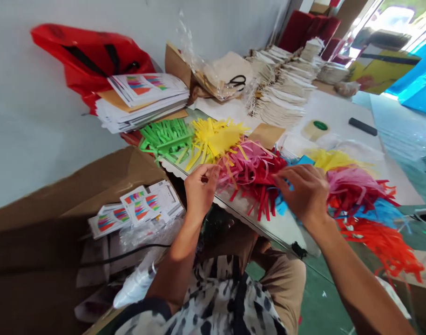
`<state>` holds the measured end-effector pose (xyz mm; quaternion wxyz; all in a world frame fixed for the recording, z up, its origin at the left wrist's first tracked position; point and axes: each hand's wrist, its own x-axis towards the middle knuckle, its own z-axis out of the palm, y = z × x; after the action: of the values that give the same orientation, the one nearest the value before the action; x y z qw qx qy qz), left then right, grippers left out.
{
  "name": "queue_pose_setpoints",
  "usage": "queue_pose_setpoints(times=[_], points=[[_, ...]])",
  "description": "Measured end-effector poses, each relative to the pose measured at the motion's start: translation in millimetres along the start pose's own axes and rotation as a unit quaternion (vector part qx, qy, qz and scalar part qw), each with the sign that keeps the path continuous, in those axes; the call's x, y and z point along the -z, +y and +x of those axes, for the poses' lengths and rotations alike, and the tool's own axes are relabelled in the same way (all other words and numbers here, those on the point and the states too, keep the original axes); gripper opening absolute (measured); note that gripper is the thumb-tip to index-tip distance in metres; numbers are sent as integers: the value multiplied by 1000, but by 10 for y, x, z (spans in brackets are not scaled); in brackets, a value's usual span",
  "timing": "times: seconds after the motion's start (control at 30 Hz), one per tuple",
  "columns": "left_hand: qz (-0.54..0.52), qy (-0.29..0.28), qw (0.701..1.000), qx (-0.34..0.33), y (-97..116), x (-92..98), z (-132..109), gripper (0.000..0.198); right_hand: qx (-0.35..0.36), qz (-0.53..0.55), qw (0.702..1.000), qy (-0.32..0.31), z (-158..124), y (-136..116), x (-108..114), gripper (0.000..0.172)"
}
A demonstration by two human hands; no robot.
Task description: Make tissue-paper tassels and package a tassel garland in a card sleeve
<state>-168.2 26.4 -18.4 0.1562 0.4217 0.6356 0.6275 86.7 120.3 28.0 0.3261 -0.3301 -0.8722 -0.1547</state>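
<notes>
Pink fringe [250, 156] and red fringe [267, 179] lie at the near edge of the surface [286, 229] between left hand [201, 188] and right hand [306, 191], both with fingers curled nearly closed, any hold unclear; likely light, limp and tearable, they suit gentle pinching where strips bunch.

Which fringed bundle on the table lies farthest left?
The green fringed bundle, immediately left of a yellow one. It's the only green one; the others are yellow, pink, red, orange or blue.

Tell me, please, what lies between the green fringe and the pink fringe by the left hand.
In the head view, a yellow fringe lies between the green fringe and that pink fringe.
</notes>
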Motion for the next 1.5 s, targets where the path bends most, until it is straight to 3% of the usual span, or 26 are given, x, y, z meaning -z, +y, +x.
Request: queue_pose_setpoints(times=[0.1,0.2,0.3,0.43,0.57,0.63,0.73,0.8,0.87,0.97,1.07,1.27,1.37,1.5], points=[[-48,35,997,49,-101,78,-15,30,62,59,996,-18,671,-544,-437,25],[-101,61,988,99,-232,166,-80,33,122,99,983,-93,1318,-1073,-1021,13],[-121,67,982,130,-346,277,-125,36,152,102,973,-139,1748,-1496,-1583,28],[-116,103,976,154,-479,448,-75,34,173,63,966,-182,1874,-1730,-2022,20],[-115,169,968,144,-627,539,94,29,184,42,962,-195,1795,-1586,-2038,23],[-76,220,967,109,-684,542,222,25,194,34,961,-196,1773,-1486,-1966,25],[74,258,963,-9,-751,526,453,29,207,16,956,-209,1721,-1421,-1822,27],[178,199,959,-96,-807,509,601,36,198,18,957,-212,1620,-1421,-1678,24],[223,119,958,-137,-885,483,710,23,166,44,966,-195,1429,-1405,-1461,20],[228,83,962,-126,-1008,435,778,16,76,104,982,-139,938,-1249,-983,25],[215,76,967,-113,-1071,396,789,14,-12,113,988,-107,206,-905,-358,22],[180,114,973,-86,-953,356,852,7,-162,-77,979,-93,-1450,-121,885,23],[179,135,971,-84,-851,341,929,9,-186,-146,966,-109,-1918,43,1182,31],[154,138,976,-67,-720,315,1105,10,-188,-113,971,-94,-1966,-54,1155,25]])
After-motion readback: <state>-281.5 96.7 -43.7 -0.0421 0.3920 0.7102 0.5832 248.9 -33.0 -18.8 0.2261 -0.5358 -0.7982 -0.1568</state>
